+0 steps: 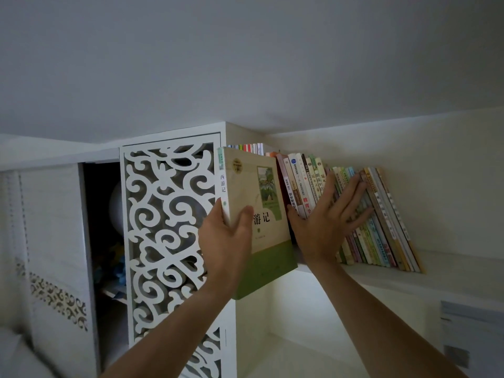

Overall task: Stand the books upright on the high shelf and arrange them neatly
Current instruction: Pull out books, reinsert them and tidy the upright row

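Forearms are reaching up from the bottom edge toward the shelf [450, 264]. Left hand [226, 236] is gripping a thick cream-and-green book [259, 211] low on its spine, thumb on the front cover, fingers wrapped behind; the book is being held nearly upright in the air, at the shelf's left end, its lower corner hanging below the shelf edge, so not yet seated. Right hand [330, 214] is spread wide and flat, fingers straight, pressing against the spines of the row [381, 214], holding nothing.

Progress, judging by the layout: well along but unfinished. Most books are already standing on the shelf, yet the row is leaning as a block, tops tilting left, bottoms splaying right. A few more spines [248, 148] are showing behind the held book; their posture is hard to tell.

Remaining, probably: sliding the thick book into the gap left of the row, then pushing the leaning ones vertical and squaring the spines. Carved door [169, 230] is standing just left of the book, close enough to get in the way.
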`<state>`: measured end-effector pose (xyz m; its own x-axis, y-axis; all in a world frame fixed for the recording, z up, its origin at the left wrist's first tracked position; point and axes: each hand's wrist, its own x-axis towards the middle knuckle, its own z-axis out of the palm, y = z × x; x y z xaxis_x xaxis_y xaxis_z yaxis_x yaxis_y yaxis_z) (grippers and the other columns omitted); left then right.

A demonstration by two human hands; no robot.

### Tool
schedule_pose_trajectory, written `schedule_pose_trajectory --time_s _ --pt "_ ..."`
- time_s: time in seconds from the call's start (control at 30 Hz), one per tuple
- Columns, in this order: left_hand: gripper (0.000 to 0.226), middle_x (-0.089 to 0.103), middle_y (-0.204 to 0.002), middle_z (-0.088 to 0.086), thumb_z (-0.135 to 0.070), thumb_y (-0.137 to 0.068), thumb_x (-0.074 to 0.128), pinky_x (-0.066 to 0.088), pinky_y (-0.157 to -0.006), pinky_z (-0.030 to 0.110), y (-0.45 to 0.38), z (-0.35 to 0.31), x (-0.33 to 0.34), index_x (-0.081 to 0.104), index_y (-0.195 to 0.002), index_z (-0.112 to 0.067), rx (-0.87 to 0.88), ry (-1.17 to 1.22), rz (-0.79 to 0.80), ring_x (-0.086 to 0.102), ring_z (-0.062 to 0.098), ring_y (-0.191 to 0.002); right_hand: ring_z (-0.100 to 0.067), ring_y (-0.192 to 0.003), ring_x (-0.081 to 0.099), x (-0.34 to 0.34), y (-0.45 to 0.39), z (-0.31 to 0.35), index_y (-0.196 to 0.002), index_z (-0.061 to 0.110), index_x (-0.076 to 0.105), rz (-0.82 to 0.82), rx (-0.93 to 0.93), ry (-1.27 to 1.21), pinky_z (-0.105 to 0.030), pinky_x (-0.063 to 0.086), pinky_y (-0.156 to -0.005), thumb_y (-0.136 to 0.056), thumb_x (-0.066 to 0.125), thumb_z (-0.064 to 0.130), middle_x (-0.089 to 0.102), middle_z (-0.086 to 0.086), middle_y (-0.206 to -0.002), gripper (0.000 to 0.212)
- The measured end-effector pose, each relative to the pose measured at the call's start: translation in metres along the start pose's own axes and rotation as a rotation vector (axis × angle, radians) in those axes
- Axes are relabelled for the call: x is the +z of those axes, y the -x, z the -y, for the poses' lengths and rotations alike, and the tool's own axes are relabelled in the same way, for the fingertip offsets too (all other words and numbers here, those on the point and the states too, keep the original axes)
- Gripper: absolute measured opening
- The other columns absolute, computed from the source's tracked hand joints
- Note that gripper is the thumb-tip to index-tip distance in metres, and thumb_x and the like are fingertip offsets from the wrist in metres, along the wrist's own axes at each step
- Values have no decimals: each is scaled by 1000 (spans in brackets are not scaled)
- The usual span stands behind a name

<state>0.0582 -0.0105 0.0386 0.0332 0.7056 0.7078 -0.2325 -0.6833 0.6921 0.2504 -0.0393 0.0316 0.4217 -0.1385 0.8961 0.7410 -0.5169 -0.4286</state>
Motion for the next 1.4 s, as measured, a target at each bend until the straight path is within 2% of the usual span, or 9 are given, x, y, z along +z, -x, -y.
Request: schedule_pose_trajectory --time_s 0.07,0.17,0.27,0.5,0.67,0.83,1.0,1.2,1.4 --pt "12 72 -88 -18 -27 -94 70 56 -56 17 -3 -5 3 60 -93 -34 10 -53 0 69 -7 -73 -39 -158 4 0 -1 -1 -163 19 23 -19 6 -18 -70 6 -120 -80 58 77 6 -20 -171 107" --pt "15 70 -81 -17 -27 -92 69 61 -61 28 -10 -10 10 58 -84 -32 14 -104 -15 69 0 -70 -39 -158 5 0 -2 0 -163 18 24 -39 10 -23 -69 7 -120 -80 60 74 7 -20 -171 106" --pt "6 72 -87 -11 -27 -90 68 63 -68 41 -18 -17 16 63 -90 -27 29 -104 -4 71 9 -78 -38 -158 5 1 -3 0 -163 19 24 -46 14 -8 -69 8 -120 -80 58 75 8 -19 -171 106" --pt "10 72 -97 -4 -28 -91 66 63 -69 43 -23 -24 16 65 -100 -24 101 -191 73 70 14 -83 -37 -158 7 3 -3 -1 -162 19 26 -61 18 1 -68 10 -120 -80 56 78 10 -19 -170 105" --pt "20 71 -103 -1 -25 -94 66 60 -60 30 -24 -23 6 66 -112 -18 157 -322 107 70 14 -83 -40 -158 8 3 -2 -1 -162 18 27 -59 -1 -3 -70 10 -120 -84 33 87 12 -19 -170 105" --pt "15 73 -97 -5 -25 -93 66 63 -66 41 -24 -28 0 67 -106 -19 104 -321 172 71 15 -83 -40 -157 10 3 -3 -2 -161 17 30 -84 -2 -10 -70 11 -119 -82 51 80 15 -19 -170 103" --pt "9 72 -89 -12 -22 -94 67 51 -50 15 -19 -30 -4 67 -103 -20 37 -292 227 69 6 -75 -40 -157 10 0 -6 -6 -161 16 31 -114 -4 -32 -70 10 -120 -81 58 80 16 -19 -169 106" --pt "18 71 -102 -2 -24 -93 66 63 -67 38 -24 -30 7 66 -109 -17 84 -321 176 71 16 -84 -39 -158 6 -3 -6 -6 -161 18 29 -59 2 -30 -69 10 -119 -80 61 74 12 -18 -170 104" --pt "30 70 -108 2 -31 -92 68 64 -73 41 -54 -8 37 66 -118 -17 132 -278 114 70 19 -89 -41 -158 4 -6 -6 -7 -162 17 27 -18 -11 -42 -70 10 -119 -79 66 67 9 -20 -170 104"
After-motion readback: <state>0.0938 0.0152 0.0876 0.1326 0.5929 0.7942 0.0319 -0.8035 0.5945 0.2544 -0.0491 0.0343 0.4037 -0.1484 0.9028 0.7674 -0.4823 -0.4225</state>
